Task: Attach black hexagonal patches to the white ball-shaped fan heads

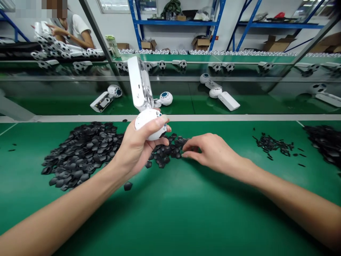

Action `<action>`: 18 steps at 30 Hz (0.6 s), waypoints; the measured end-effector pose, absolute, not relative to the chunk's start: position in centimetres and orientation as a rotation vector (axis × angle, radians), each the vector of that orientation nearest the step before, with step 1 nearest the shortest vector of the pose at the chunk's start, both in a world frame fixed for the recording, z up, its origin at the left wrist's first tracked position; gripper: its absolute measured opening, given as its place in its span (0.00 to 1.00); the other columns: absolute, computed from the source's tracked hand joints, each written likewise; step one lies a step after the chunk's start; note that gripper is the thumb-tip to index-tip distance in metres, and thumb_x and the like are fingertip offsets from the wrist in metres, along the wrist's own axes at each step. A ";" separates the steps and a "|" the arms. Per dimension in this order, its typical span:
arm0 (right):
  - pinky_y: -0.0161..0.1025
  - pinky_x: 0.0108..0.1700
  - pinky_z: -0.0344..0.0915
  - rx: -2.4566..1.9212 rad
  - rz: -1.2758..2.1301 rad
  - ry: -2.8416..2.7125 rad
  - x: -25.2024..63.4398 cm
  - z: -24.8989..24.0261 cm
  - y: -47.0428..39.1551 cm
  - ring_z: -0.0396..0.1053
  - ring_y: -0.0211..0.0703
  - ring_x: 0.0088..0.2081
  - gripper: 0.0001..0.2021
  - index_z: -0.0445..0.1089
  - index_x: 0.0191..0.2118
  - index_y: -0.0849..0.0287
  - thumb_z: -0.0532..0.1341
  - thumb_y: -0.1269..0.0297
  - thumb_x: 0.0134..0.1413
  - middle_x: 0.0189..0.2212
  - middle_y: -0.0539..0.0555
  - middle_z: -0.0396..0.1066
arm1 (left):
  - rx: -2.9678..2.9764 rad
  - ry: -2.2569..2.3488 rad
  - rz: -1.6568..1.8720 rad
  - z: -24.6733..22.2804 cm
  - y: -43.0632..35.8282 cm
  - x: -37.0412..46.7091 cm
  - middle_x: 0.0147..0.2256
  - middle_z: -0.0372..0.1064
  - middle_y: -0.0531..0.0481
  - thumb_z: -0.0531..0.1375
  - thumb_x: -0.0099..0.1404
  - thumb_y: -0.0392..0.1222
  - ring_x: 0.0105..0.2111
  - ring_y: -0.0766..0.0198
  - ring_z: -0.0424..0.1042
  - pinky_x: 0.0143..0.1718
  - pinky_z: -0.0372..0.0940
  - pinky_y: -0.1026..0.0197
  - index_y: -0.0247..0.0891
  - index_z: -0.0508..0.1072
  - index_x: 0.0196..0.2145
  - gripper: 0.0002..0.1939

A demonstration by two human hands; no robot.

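My left hand [141, 142] is wrapped round the ball end of a white device [140, 85], whose long rectangular body points upward. Its thumb lies across the white ball [149, 124]. Below and behind it spreads a small heap of black pentagonal pieces [162, 153]. At the right edge of that heap, my right hand [209, 151] reaches down with fingers curled and tips drawn together. Whatever lies between those fingertips is too small to make out. A larger pile of the same black pieces [82, 153] lies to the left, partly behind my left forearm.
Small black strips [275, 145] and another dark pile [326, 144] lie at right. Beyond a pale rail [239, 118], similar white devices [227, 100] rest on a green belt [181, 106]. Football-patterned units line the back, where a person [80, 32] handles several. Grey posts [99, 32] slant upward.
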State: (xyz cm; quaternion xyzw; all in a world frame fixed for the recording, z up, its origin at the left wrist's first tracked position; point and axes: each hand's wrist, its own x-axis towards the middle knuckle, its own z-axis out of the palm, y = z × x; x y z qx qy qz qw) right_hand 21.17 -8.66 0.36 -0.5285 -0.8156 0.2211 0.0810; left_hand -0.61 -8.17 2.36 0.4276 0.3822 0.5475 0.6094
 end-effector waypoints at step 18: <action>0.39 0.38 0.57 -1.519 0.647 -2.491 19.5 -0.8 -8.6 0.78 0.46 0.41 0.02 0.81 0.42 0.54 0.71 0.68 0.66 0.43 0.49 0.84 | 0.862 0.830 1.371 3.0 -8.1 -0.6 0.34 0.74 0.43 0.65 0.71 0.52 0.30 0.58 0.77 0.20 0.72 0.63 0.35 0.75 0.40 0.15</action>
